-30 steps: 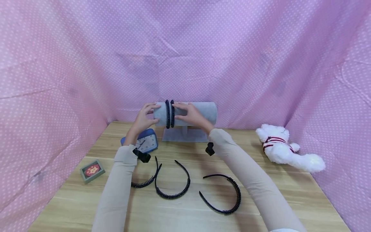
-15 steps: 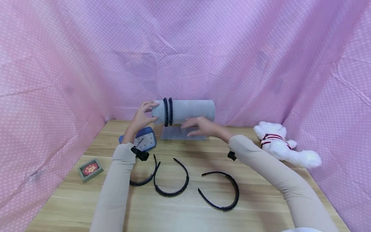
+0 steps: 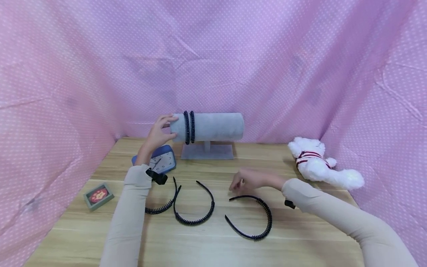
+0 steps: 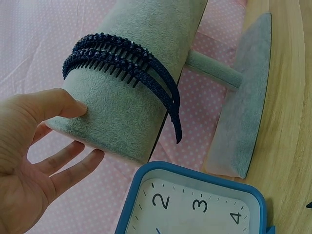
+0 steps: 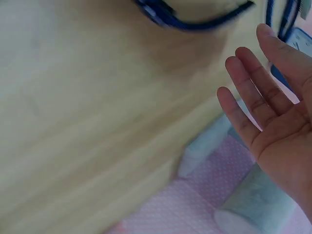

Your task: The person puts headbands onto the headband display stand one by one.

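My left hand [image 3: 157, 132] holds the left end of a grey plush headband display stand [image 3: 218, 126], its thumb [image 4: 73, 107] on the roll's surface and its fingers at the end. Two black toothed headbands sit side by side round that roll; the nearer-to-hand headband [image 4: 105, 61] shows its comb teeth against the plush. Over the table, my right hand [image 3: 251, 180] is just behind a black headband [image 3: 268, 218] that lies with its ends pointing left. Its fingers [image 5: 246, 87] are loosely extended in the right wrist view, holding nothing.
Two more headbands lie on the wooden table: a middle headband [image 3: 212, 209] and a left headband [image 3: 158, 211] partly behind my forearm. A blue clock [image 3: 163, 159] stands below my left hand. There are also a small framed picture [image 3: 99, 195] and a white plush toy [image 3: 315, 163].
My right hand has left the headbands on the roll and moved down and right to the headband on the table. My left hand stays at the roll's end.
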The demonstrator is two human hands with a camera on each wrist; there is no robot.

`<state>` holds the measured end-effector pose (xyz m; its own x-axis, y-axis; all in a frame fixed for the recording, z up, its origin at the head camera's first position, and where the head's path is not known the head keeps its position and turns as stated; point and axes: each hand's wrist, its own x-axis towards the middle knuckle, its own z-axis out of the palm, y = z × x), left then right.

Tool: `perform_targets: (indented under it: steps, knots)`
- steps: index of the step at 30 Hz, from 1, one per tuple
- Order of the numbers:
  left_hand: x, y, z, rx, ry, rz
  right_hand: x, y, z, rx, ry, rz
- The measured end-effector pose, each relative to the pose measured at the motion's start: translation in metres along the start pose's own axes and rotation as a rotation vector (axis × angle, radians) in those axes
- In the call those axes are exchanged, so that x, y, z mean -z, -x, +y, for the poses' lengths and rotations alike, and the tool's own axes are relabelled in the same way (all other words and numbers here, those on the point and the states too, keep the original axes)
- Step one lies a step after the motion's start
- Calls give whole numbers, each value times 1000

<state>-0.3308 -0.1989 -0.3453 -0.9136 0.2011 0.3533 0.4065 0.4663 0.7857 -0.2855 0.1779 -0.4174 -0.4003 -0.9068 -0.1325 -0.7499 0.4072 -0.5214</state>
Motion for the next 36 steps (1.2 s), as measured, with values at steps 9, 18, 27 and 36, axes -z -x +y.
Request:
perform_targets:
  steps: [9,18,27,36]
  knots:
    - [1,-2,-6,-11,-1,6,-18,14,4,-19,27,3]
    - [1,-10,-30,-36,12,6,-21,9,8,-34,59,136]
    - [-1,-11,-35,-44,-2,17,-15,4,20,-39,100,250]
    - [-1,-12,-36,-53,-6,23,2,40,6,10,151,89]
